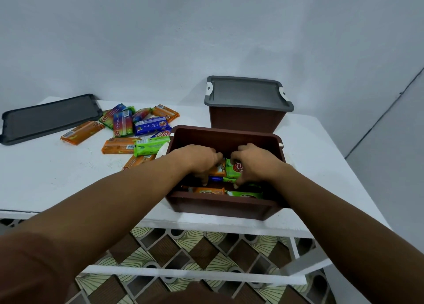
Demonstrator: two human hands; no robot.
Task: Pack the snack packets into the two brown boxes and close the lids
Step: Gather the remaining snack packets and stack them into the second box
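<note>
Fingers point(203, 182) of the left hand point(197, 161) curled down, pinching an orange packet point(216, 169). Those of the right hand point(254, 163) curled likewise, gripping a green packet point(232, 169) just beside it. Knuckles of both nearly touching above the two packets. Under them a blue packet point(215, 179) and more orange and green ones, all inside the open brown box point(226, 133) at the near edge of the white table point(46, 177). Close behind, the second brown box point(245, 122), shut under its grey lid point(246, 94). Off to the left, loose packets point(142, 124) scattered flat on the tabletop, some overlapping. Beyond those, at the far left corner, the other grey lid point(50, 117) lying flat. Below the table, patterned floor tiles point(183, 246).
</note>
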